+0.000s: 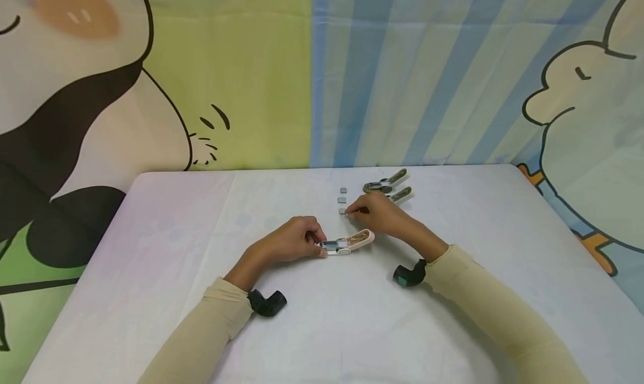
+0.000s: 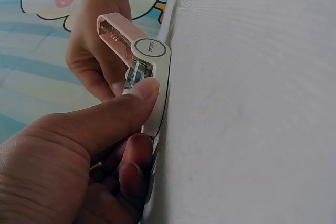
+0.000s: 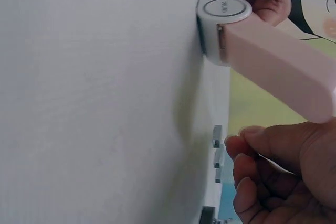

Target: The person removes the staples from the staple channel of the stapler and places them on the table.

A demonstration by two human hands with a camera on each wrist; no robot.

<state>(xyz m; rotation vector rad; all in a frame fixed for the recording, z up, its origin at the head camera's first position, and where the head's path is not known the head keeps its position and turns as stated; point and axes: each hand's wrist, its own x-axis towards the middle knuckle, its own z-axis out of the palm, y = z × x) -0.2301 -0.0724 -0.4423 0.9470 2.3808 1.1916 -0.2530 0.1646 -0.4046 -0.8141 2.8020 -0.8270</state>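
A pink and white stapler (image 1: pixel 347 244) lies on the table with its top arm swung up, so the metal channel shows. My left hand (image 1: pixel 292 240) pinches the front end of its white base between thumb and fingers. My right hand (image 1: pixel 382 213) reaches beyond the stapler, fingers loosely bent, thumb and index tips right beside the nearest small grey staple strip (image 1: pixel 342 211). In the right wrist view that staple strip (image 3: pixel 217 136) sits just past the fingertips, with nothing visible between them.
Two more grey staple strips, a middle one (image 1: pixel 341 200) and a far one (image 1: pixel 343 190), stand in a row behind the nearest. Two opened dark-toned staplers, one farther back (image 1: pixel 377 187) and one partly hidden by my right hand (image 1: pixel 401 195), lie near the back edge of the white table (image 1: pixel 201 222).
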